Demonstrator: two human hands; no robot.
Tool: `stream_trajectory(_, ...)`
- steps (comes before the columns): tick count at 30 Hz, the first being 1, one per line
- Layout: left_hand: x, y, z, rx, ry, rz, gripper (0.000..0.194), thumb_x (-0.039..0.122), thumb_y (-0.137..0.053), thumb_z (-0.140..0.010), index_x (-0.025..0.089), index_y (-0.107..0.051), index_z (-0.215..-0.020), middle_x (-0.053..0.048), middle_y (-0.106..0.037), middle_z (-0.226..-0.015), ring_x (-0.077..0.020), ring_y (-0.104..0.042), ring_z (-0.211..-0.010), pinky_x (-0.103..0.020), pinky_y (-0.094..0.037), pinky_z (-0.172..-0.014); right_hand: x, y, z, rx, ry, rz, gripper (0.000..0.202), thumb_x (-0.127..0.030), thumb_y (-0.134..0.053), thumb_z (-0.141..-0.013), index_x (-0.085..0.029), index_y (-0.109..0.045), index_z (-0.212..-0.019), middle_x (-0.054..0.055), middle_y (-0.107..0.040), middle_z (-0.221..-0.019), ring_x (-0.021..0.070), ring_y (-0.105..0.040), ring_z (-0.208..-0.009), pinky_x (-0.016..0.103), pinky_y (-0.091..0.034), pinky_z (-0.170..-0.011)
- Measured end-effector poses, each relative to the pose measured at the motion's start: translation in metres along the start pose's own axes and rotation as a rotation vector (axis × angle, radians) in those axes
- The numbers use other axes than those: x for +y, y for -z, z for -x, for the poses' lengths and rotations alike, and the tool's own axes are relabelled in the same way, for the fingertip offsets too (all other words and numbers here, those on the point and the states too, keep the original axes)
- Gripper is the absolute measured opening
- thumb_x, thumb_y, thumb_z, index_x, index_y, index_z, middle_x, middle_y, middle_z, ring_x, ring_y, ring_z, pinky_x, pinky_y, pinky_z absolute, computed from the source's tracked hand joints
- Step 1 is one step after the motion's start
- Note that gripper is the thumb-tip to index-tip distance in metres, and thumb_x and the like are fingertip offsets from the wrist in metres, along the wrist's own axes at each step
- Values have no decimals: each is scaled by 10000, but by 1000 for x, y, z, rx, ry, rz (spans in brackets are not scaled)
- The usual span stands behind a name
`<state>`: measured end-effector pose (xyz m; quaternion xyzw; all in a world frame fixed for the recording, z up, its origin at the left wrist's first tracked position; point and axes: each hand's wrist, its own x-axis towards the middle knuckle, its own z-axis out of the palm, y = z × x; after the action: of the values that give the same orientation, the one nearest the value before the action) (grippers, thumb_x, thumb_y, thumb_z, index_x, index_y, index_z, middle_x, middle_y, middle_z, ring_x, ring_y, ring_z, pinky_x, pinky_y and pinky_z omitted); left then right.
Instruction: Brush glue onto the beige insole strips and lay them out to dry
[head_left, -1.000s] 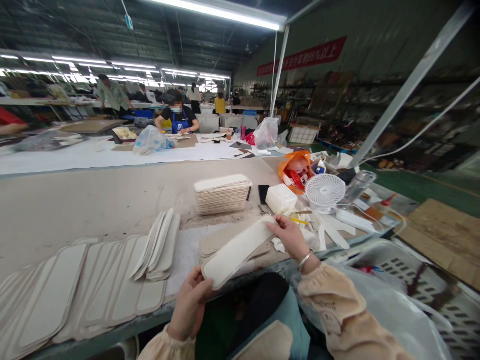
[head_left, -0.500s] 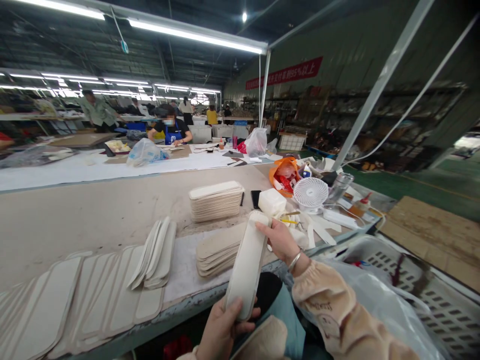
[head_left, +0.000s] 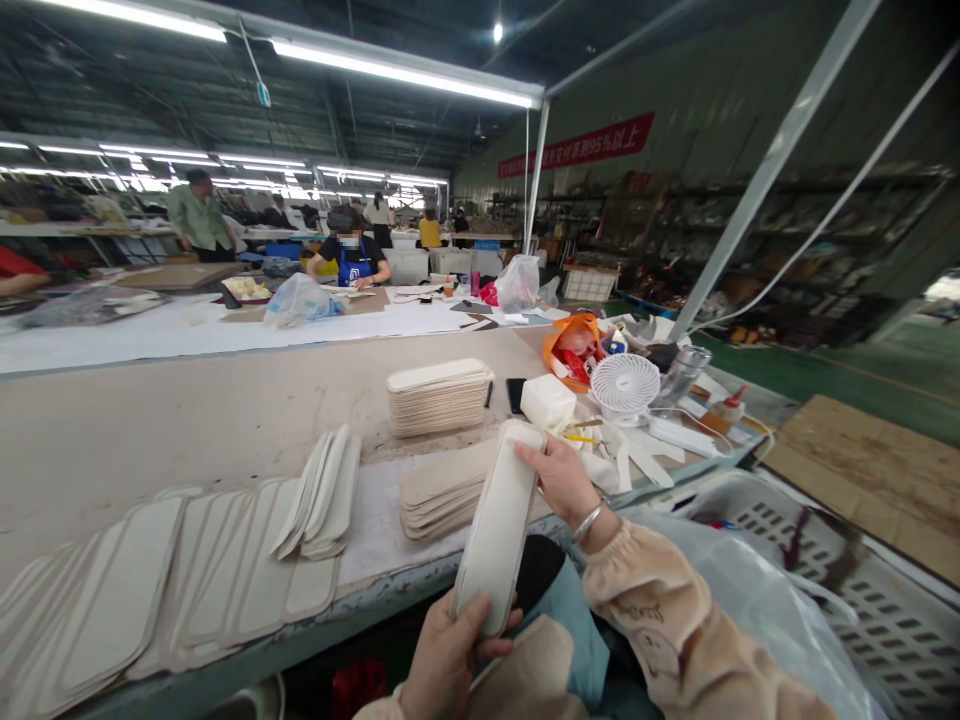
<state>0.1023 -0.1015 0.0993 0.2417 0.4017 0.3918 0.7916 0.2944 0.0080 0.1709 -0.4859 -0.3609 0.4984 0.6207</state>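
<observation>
A long white panel with rounded corners slants above my lap at the table's front edge. My left hand is closed on its lower end, thumb on the face. At the upper end, my right hand pinches the right edge, thumb on top. Just behind the panel lies a stack of beige panels, which it partly covers. Farther back stands a neat stack of similar pieces. On the left, white panels with beige borders are fanned out, and a small loose pile rests over them.
At the right of the table are a white fan, an orange bag, a white block, a phone and scraps. A plastic basket stands beside my right arm. A co-worker sits across the table.
The view has shifted slightly, so the table things sit a little farther right. Both hands keep their hold on the panel, nearly still. A person in the background now stands more upright.
</observation>
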Motion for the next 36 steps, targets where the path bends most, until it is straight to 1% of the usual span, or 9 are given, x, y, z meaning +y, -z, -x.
stream_trajectory(4,2,1,5,-29,18,0,565,423,-853,-639,43,-671,-1015,-211,-725,-970,-311,-724,-859,-225,-582,-558,-1,2,5,36,-15,24,408,-423,-818,-578,-199,-689,-894,38,-717,-853,205,-635,-726,336,-536,-669)
stream_trajectory(9,8,3,17,-195,38,54,598,429,-825,-671,45,-641,-1091,-229,-703,-1039,-329,-715,-894,-261,-580,-620,-4,4,9,62,-13,108,399,-444,-788,-592,-224,-675,-904,41,-722,-895,236,-657,-779,363,-540,-663)
stream_trajectory(11,8,5,19,-226,35,52,623,393,-842,-654,72,-620,-1140,-217,-691,-1086,-341,-704,-935,-289,-583,-666,-4,5,9,57,8,116,426,-445,-781,-599,-227,-668,-948,35,-723,-927,231,-660,-799,355,-544,-673)
stream_trajectory(14,4,8,20,-209,28,28,656,337,-863,-631,107,-588,-1180,-190,-692,-1093,-336,-702,-944,-303,-578,-696,-2,4,10,82,25,106,453,-451,-781,-593,-215,-666,-962,32,-726,-922,224,-661,-800,340,-546,-674)
stream_trajectory(21,-1,11,20,-206,27,15,560,359,-827,-685,106,-618,-1139,-166,-699,-1079,-313,-702,-955,-272,-577,-681,3,3,12,127,30,96,374,-440,-785,-582,-208,-667,-852,30,-722,-863,202,-648,-746,323,-543,-656)
stream_trajectory(27,-4,10,20,-174,55,23,558,377,-825,-685,96,-630,-1126,-181,-704,-1082,-302,-712,-920,-257,-583,-651,10,12,11,142,44,138,409,-460,-778,-619,-199,-673,-917,24,-713,-859,177,-637,-721,293,-528,-628)
stream_trajectory(31,-8,10,17,-144,69,11,517,392,-819,-691,98,-652,-1082,-174,-722,-1031,-275,-723,-863,-235,-580,-610,12,16,11,136,47,189,433,-503,-757,-644,-197,-674,-938,38,-710,-846,200,-646,-728,322,-534,-640)
stream_trajectory(34,-10,9,15,-110,71,-3,515,404,-806,-709,90,-651,-1087,-175,-730,-993,-269,-723,-860,-235,-586,-618,12,18,10,148,86,269,443,-541,-715,-678,-206,-676,-965,53,-713,-873,234,-655,-786,344,-543,-658)
stream_trajectory(36,-11,9,15,-91,75,-12,527,407,-805,-711,87,-647,-1100,-174,-733,-976,-269,-724,-852,-240,-588,-619,14,20,10,124,102,317,449,-567,-669,-716,-216,-669,-997,60,-713,-911,250,-656,-837,353,-547,-675)
